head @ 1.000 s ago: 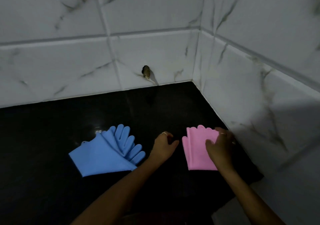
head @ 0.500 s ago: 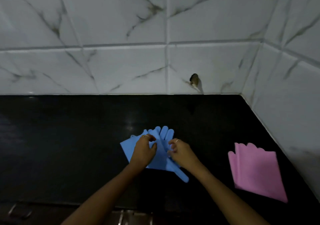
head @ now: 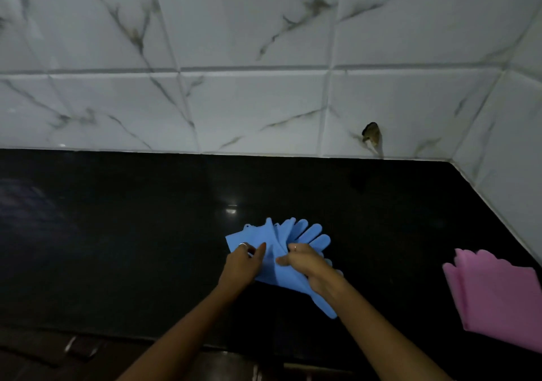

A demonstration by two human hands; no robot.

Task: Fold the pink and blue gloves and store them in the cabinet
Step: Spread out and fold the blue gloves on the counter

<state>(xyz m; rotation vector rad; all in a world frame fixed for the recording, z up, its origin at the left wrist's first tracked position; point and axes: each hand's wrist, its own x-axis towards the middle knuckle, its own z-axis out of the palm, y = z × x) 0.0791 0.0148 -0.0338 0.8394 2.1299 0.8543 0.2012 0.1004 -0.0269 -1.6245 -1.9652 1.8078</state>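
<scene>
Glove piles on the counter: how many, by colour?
2. The blue gloves lie mid-counter, gripped by the left hand and right hand. The pink gloves lie untouched at the right edge. How many gloves each pile holds is unclear.

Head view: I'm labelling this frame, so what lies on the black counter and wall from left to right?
Left hand → blue gloves → right hand → hole in the wall tile → pink gloves.
</scene>
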